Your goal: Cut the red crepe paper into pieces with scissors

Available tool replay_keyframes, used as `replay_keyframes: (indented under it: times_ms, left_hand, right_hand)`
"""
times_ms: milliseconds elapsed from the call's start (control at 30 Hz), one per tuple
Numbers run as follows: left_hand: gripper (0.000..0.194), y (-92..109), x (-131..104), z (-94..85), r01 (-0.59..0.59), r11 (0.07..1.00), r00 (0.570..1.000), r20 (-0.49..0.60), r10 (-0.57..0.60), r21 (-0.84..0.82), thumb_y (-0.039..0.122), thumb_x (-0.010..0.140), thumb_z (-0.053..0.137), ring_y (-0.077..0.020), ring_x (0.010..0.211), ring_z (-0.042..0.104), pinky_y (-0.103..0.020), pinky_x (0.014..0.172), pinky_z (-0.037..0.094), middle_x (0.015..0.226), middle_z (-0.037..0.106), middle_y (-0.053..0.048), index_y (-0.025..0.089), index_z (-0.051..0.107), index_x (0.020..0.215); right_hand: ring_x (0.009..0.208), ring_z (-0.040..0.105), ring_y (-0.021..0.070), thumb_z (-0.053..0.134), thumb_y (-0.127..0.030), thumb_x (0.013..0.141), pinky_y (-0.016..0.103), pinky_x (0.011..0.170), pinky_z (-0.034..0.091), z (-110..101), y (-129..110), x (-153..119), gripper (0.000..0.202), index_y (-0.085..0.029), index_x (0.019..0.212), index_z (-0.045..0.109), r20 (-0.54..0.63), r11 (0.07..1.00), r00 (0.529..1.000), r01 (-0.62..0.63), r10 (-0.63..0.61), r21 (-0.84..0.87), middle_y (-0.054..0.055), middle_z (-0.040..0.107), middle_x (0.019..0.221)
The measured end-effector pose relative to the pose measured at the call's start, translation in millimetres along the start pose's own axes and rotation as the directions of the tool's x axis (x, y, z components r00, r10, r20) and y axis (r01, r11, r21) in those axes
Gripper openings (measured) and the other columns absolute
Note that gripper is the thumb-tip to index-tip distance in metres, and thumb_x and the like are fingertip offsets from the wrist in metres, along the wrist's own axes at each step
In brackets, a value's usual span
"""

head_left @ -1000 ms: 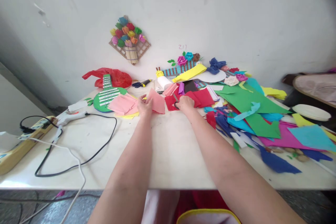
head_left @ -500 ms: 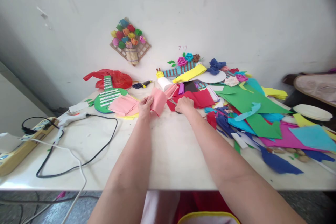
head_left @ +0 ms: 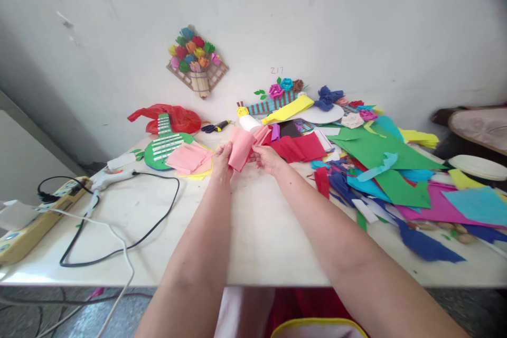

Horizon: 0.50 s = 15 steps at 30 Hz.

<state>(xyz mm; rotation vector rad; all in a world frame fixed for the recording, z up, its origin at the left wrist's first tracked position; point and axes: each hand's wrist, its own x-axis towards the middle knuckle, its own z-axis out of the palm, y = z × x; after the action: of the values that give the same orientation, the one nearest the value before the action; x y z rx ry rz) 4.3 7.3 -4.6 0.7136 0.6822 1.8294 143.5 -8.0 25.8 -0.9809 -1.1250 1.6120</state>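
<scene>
A folded pink paper piece (head_left: 241, 149) is held up over the table. My left hand (head_left: 223, 160) grips its left edge. At its lower right edge, my right hand (head_left: 266, 159) has closed fingers touching the paper; whether anything else is in them is hidden. Left of my hands, pink sheets (head_left: 190, 157) lie over yellow paper beside a green guitar-shaped piece (head_left: 168, 149) with white strips. Red paper (head_left: 299, 147) rests just beyond my right hand.
A glue gun (head_left: 114, 178) with its black cable and a power strip (head_left: 43, 222) occupy the table's left. Yellow-handled pliers (head_left: 217, 127) lie at the back. Green paper (head_left: 380, 148) and several coloured scraps cover the right. A flower piece (head_left: 199, 63) hangs on the wall.
My right hand has come left from the scissors and red paper to the pink paper's edge. The scissors no longer show. The view has shifted slightly.
</scene>
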Motion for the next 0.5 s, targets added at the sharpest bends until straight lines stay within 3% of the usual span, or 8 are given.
replay_keyframes:
  times_ms: [100, 267, 500]
  left_hand:
    - [0.037, 1.8, -1.2, 0.8, 0.0, 1.0, 0.999, -0.037, 0.0, -0.002, 0.032, 0.046, 0.083, -0.0104, 0.056, 0.056, -0.024, 0.06, 0.046, 0.061, 0.06, 0.001, 0.014, 0.055, 0.064]
    - [0.038, 4.9, -1.2, 0.7, -0.035, 0.999, 0.991, -0.127, 0.04, 0.036, 0.033, 0.045, 0.082, -0.0094, 0.056, 0.054, -0.023, 0.059, 0.044, 0.06, 0.059, 0.002, 0.015, 0.052, 0.062]
    - [0.032, 8.6, 6.7, -6.6, -0.176, 0.943, 0.957, -0.177, 0.231, 0.283, 0.035, 0.053, 0.076, -0.0065, 0.055, 0.047, -0.019, 0.056, 0.038, 0.058, 0.054, 0.004, 0.014, 0.054, 0.064]
  right_hand:
    - [0.044, 0.057, 0.0101, 0.058, -0.018, 0.082, 0.015, 0.029, 0.021, 0.4, 1.3, 0.4, 0.011, -0.015, 0.074, 0.052, -0.046, 0.995, 0.998, 0.055, -0.052, 0.079, 0.001, 0.061, 0.056]
    - [0.038, 0.052, 0.0089, 0.061, -0.018, 0.079, 0.016, 0.027, 0.02, -0.1, 3.3, 3.0, 0.01, -0.014, 0.071, 0.056, -0.13, 0.992, 0.986, 0.116, -0.108, 0.059, 0.0, 0.06, 0.052]
    - [0.033, 0.043, 0.0065, 0.057, -0.02, 0.079, 0.017, 0.028, 0.019, -3.5, 9.3, 7.7, 0.023, -0.017, 0.058, 0.049, -0.268, 0.976, 0.939, 0.209, -0.218, -0.062, -0.003, 0.053, 0.045]
